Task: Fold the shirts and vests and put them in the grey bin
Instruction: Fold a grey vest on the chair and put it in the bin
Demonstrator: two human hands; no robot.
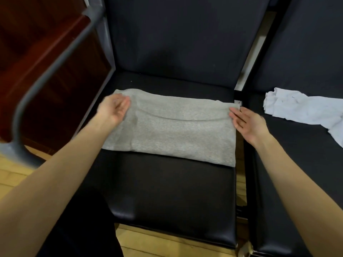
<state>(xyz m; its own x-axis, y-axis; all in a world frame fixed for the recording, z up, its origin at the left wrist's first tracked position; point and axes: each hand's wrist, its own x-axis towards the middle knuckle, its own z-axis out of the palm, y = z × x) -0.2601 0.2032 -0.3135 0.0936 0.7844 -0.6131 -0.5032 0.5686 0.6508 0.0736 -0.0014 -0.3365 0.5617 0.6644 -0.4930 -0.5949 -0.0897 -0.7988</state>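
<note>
Two hands: both at the short ends of one grey shirt (172,127), one at each end.
Left hand (114,108): fingers relaxed and spread, holding nothing, over the shirt's left end at its far corner; blurred, so contact is unclear.
Grey shirt: folded into a band on the black chair seat (172,197), long axis running left to right between the hands.
Right hand (247,123): palm open, fingertips at the right far corner, gripping nothing.
Nearer hand: neither; each sits at its own end.
White garment (304,108): unfolded, on the next seat, right of the right hand.
Grey bin: not in view.
Next move, likely: fold one end across along the long axis.
</note>
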